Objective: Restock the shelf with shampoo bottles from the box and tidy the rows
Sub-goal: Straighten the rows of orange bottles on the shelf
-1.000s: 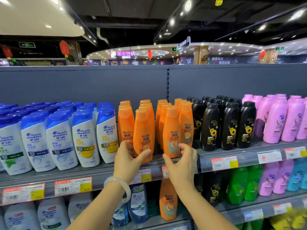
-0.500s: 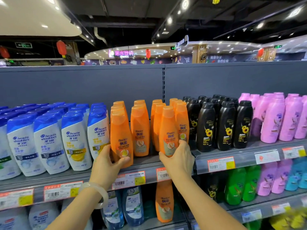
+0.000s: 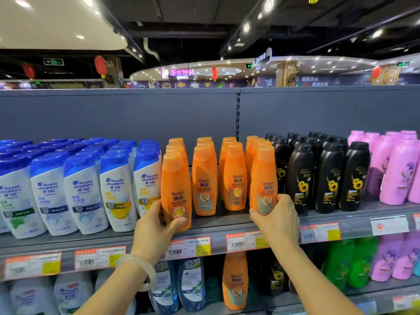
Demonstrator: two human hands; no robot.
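The left hand point(image 3: 154, 226) holds the front orange bottle point(image 3: 176, 192) of the far-left orange row. Its fingers point(image 3: 156, 206) curl round the left side of the bottle and the thumb presses low on the front. This bottle stands right at the front edge of the shelf point(image 3: 204, 242), and it leans a little.

The right hand point(image 3: 276, 220) holds the front bottle of the far-right orange row point(image 3: 263, 180). Its fingers point(image 3: 284, 201) wrap round the bottom of that bottle, and the thumb sits under the label. This bottle stands up straight, a bit back from the front edge.

Between the two held bottles stand two more orange rows point(image 3: 219, 176), set farther back on the shelf. All four rows run toward the back wall of the shelf.

To the left of the orange ones stand white bottles with blue caps point(image 3: 84, 189), touching side by side. To the right stand black bottles point(image 3: 327, 176) with yellow flowers on them, then pink bottles point(image 3: 395, 169) at the right end.

A pale bangle point(image 3: 138, 268) is round the left wrist. Price tags point(image 3: 188, 247) are stuck along the front edge. On the shelf below stand more bottles, one of them orange point(image 3: 235, 280).
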